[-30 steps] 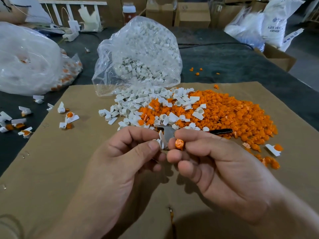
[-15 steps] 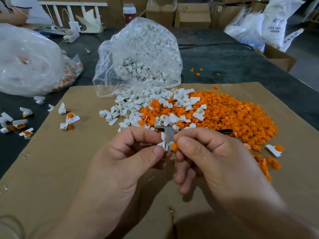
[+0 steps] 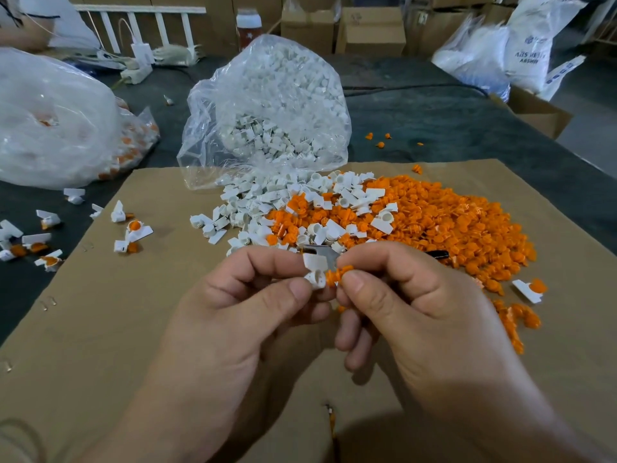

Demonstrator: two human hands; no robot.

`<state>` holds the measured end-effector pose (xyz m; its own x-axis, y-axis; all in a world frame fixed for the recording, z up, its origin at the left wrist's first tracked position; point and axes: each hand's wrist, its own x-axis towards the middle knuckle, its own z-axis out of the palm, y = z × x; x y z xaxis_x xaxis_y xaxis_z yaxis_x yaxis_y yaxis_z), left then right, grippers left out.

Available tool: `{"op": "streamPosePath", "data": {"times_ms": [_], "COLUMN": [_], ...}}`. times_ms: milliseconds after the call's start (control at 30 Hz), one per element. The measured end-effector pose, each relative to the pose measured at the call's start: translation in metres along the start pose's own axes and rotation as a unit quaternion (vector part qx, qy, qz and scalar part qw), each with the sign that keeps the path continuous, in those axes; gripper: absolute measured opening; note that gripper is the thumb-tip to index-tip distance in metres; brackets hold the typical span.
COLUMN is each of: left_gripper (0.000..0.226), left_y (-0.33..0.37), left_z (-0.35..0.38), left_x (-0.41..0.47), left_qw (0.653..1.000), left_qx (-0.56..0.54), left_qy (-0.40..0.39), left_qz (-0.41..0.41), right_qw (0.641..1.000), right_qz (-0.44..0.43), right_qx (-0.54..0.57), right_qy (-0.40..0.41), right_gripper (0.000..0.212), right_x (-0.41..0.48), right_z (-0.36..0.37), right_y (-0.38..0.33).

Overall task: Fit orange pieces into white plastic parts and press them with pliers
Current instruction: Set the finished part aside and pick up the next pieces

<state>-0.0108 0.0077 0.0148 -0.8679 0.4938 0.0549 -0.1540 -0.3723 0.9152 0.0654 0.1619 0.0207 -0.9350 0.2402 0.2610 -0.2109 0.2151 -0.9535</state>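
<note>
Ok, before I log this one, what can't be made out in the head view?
All in the head view:
1. Pliers: only a metal bit and a black handle tip show; the right hand hides the rest.
2. Orange piece at the white part: the left hand and the right hand cover how far it is seated.
3. Sack print, top right: blurred.

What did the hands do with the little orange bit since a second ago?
The right hand rolled palm-down and brought the orange piece leftward against the white part, which the left hand keeps pinching. Earlier a small gap lay between the two; now they touch. Nothing was let go. The orange pile and the bag stayed put.
</note>
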Motion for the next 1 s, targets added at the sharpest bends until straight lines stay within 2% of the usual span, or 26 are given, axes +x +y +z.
{"op": "streamPosePath", "data": {"times_ms": [67, 167, 400, 600, 733, 867, 1000], "left_gripper": [0.026, 0.02, 0.024, 0.033, 0.031, 0.031, 0.034], "left_y": [0.002, 0.006, 0.002, -0.004, -0.006, -0.005, -0.003], "left_z": [0.001, 0.001, 0.001, 0.001, -0.002, 0.001, 0.003], "left_x": [0.001, 0.002, 0.002, -0.001, -0.003, -0.003, -0.005], "left_qw": [0.998, 0.996, 0.996, 0.998, 0.972, 0.961, 0.965], "left_qx": [-0.062, -0.084, -0.082, 0.055, 0.219, 0.252, 0.251], "left_qy": [-0.009, -0.008, -0.008, 0.008, 0.02, 0.001, 0.009], "left_qz": [-0.027, -0.039, -0.034, 0.025, 0.085, 0.111, 0.077], "right_qw": [0.999, 0.999, 0.997, 0.981, 0.969, 0.95, 0.923], "right_qz": [-0.006, -0.009, -0.024, -0.05, -0.06, -0.093, -0.139], "right_qx": [0.037, 0.037, -0.066, -0.188, -0.241, -0.298, -0.357], "right_qy": [0.011, 0.014, 0.014, 0.018, 0.019, 0.027, 0.044], "right_gripper": [0.015, 0.016, 0.01, 0.01, 0.011, 0.009, 0.008], "right_x": [0.0, 0.001, -0.004, -0.004, -0.004, -0.004, -0.004], "right_z": [0.0, 0.0, 0.003, 0.004, 0.004, 0.004, 0.006], "right_y": [0.0, -0.001, -0.007, -0.01, -0.009, -0.008, -0.01]}}
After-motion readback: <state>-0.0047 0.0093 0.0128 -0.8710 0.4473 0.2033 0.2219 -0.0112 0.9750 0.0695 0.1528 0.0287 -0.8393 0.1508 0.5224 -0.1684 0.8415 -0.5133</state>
